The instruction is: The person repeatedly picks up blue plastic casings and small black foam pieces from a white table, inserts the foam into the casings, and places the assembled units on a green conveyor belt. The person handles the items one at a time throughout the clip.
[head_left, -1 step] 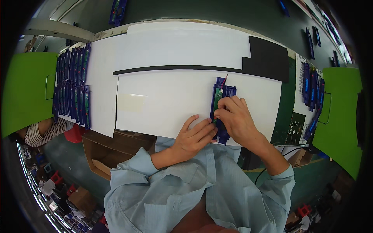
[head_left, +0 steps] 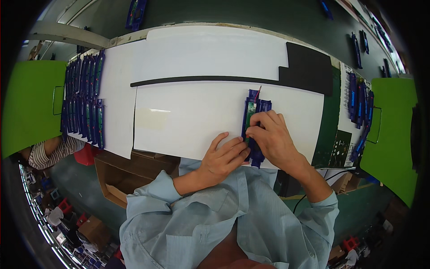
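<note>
A long dark-blue plastic casing (head_left: 265, 106) lies lengthwise on the white work surface in front of me. Along its left side runs a narrow green circuit board (head_left: 250, 112), with a thin red wire (head_left: 258, 92) sticking up at the far end. My right hand (head_left: 274, 138) is over the casing's middle, thumb and index finger pinched together above the board; whatever is between them is hidden. Beside the casing's near left end, my left hand (head_left: 224, 157) has its fingers stretched out and slightly apart, their tips touching the casing's edge.
Several blue casings with green boards (head_left: 85, 98) stand in two rows at left; more blue casings (head_left: 360, 110) lie at right. A black strip (head_left: 201, 78) crosses the surface. Green panels (head_left: 33, 105) flank the station. An open cardboard box (head_left: 130, 172) sits below left, near another person's striped sleeve (head_left: 51, 152).
</note>
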Motion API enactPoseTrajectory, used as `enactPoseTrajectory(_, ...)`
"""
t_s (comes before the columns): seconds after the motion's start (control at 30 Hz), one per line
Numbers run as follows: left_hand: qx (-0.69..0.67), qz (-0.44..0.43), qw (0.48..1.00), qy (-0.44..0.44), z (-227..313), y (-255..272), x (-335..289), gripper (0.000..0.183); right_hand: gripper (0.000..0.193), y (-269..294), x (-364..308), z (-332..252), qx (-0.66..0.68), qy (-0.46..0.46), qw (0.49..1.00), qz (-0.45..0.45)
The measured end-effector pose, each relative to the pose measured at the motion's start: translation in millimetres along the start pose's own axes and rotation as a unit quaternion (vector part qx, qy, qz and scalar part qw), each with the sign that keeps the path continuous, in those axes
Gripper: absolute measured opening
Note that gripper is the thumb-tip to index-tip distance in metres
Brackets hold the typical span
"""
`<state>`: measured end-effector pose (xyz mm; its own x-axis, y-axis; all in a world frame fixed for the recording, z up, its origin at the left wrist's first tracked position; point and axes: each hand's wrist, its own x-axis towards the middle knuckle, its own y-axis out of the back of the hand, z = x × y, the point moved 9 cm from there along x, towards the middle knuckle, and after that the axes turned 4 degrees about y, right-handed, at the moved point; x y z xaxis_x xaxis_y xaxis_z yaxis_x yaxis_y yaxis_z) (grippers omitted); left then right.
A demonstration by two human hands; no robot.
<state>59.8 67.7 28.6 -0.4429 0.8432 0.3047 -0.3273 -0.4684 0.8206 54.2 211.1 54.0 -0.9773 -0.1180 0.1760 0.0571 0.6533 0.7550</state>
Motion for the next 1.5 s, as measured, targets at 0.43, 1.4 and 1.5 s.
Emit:
enactPoseTrajectory(0.43,-0.052,-0.014,0.997,-0.06,11,50,57,0.036,0.067,40,-28,25,0.187,-0.186,0.964,-0.033)
enactPoseTrajectory(1.4,0.023,-0.056,0.998,0.022,-91,-9,141,0.041,0.038,291,62,423,-0.449,-0.336,0.761,0.327)
enactPoseTrajectory(1.5,0.009,-0.041,0.999,0.003,-87,-9,145,0.041,0.044,288,4,438,-0.393,-0.36,0.774,0.342)
